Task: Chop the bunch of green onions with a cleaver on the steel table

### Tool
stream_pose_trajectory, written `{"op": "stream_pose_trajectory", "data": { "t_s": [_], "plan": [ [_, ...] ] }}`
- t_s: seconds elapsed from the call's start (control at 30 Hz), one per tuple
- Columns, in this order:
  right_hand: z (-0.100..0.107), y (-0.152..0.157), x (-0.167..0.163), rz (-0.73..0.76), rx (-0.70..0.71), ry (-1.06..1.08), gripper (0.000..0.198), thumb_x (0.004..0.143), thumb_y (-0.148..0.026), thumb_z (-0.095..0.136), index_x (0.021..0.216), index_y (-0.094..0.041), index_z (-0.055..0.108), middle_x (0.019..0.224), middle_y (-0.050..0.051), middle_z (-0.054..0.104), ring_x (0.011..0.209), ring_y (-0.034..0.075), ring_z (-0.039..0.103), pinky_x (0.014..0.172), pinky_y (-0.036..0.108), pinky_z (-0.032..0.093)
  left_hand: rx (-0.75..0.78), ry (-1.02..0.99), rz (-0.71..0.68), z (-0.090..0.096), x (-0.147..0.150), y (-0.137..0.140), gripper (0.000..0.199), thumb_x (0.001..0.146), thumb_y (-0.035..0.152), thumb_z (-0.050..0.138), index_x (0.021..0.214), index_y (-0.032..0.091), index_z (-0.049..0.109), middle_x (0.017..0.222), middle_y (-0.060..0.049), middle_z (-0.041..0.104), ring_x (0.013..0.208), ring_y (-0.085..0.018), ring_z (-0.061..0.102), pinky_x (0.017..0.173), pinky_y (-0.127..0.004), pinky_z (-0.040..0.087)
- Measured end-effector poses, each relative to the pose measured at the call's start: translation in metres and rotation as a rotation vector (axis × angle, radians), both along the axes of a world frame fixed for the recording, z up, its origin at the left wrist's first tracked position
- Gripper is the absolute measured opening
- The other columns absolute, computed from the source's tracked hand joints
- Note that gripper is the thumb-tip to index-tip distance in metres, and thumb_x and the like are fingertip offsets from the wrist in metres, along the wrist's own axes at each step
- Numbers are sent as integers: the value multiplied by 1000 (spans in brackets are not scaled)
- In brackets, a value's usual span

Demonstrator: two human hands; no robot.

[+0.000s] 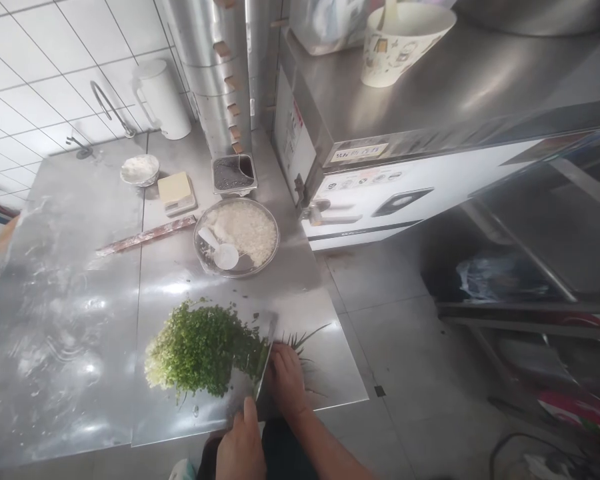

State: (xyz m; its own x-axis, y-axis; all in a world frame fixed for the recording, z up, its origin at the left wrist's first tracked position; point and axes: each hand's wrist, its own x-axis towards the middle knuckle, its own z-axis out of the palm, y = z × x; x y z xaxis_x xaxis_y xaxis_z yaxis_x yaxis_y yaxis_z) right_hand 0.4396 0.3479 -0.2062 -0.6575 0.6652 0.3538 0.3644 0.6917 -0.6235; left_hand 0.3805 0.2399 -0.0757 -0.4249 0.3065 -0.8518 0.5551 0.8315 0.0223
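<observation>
Green chopped herbs (203,348) lie heaped on the steel desk (60,300), so we keep our left hand (240,443) clamped on the knife (264,363), right hand (286,377) fingers curled over uncut stalks (305,339), knuckles guiding the blade.

bare steel left, bowl (237,237) behind greens (203,349)

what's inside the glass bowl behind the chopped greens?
The glass bowl holds a heap of white grated or minced stuff and a white plastic scoop. Whatever lies beneath the heap is covered.
</observation>
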Motion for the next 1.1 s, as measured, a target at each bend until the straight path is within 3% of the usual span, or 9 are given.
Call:
{"op": "stream_pose_trajectory", "data": {
  "t_s": [0.1, 0.2, 0.3, 0.47, 0.7, 0.83, 0.93, 1.0, 1.1],
  "plan": [
    [6, 2, 4, 10, -6, -2, 20, 93, -6, 60, 104, -22, 63, 101, 6, 71, 98, 22, 66, 88, 44, 60, 162, 67, -25, -2, -12, 24, 66, 91, -9, 25, 153, 8, 41, 123, -19, 75, 110, -26, 76, 89, -34, 53],
    [12, 11, 10, 21, -3, -31, 25, 93, -10, 62, 114, -23, 62, 112, 8, 72, 111, 26, 65, 104, 55, 56, 251, 57, -35, 6, -33, 42, 52, 94, -5, 31, 143, 11, 42, 106, -13, 78, 101, -26, 77, 81, -33, 51],
    [13, 21, 13, 27, -6, -50, 30, 93, -12, 62, 122, -22, 59, 117, 9, 71, 119, 28, 63, 116, 63, 48, 300, 44, -13, 19, -43, 41, 37, 99, 3, 35, 133, 15, 44, 105, -10, 77, 99, -25, 78, 76, -33, 48],
    [12, 19, 11, 59, 18, -58, 19, 92, -10, 62, 106, -23, 61, 107, 7, 71, 104, 24, 65, 93, 48, 61, 254, 17, -29, 29, -28, 18, 49, 97, 1, 34, 145, 11, 39, 108, -14, 78, 103, -27, 77, 78, -34, 46],
    [5, 0, 10, -20, 34, -32, 19, 92, -6, 60, 103, -21, 63, 101, 7, 71, 97, 23, 66, 85, 44, 62, -23, -38, -11, 3, 3, -6, 71, 89, -7, 31, 157, 11, 36, 133, -19, 71, 116, -29, 73, 92, -37, 52],
    [2, -3, 14, 11, 14, -20, 22, 92, -5, 60, 107, -21, 64, 104, 8, 72, 99, 22, 66, 86, 43, 63, 153, 47, -25, -2, -5, 20, 64, 93, -6, 27, 154, 10, 39, 124, -20, 73, 112, -27, 74, 92, -35, 50],
    [7, 2, 22, 12, 11, -5, 30, 90, -6, 60, 116, -20, 62, 112, 9, 73, 111, 25, 66, 101, 52, 61, 250, 63, -28, 7, -22, 37, 53, 96, -2, 35, 146, 12, 41, 105, -14, 78, 100, -24, 76, 83, -32, 48],
    [10, 6, 28, -18, 19, -18, 36, 91, -9, 61, 126, -18, 60, 120, 12, 72, 121, 29, 64, 107, 58, 57, 285, 53, -45, 15, -28, 36, 41, 99, 3, 34, 137, 14, 45, 100, -11, 78, 96, -25, 77, 77, -33, 47],
    [12, 9, 31, -15, 31, -64, 34, 93, -13, 63, 126, -19, 60, 119, 11, 72, 117, 28, 65, 99, 53, 61, 270, 41, -60, 22, -24, 22, 37, 100, 5, 35, 133, 15, 46, 103, -12, 78, 100, -26, 77, 76, -33, 46]
  ]
}}
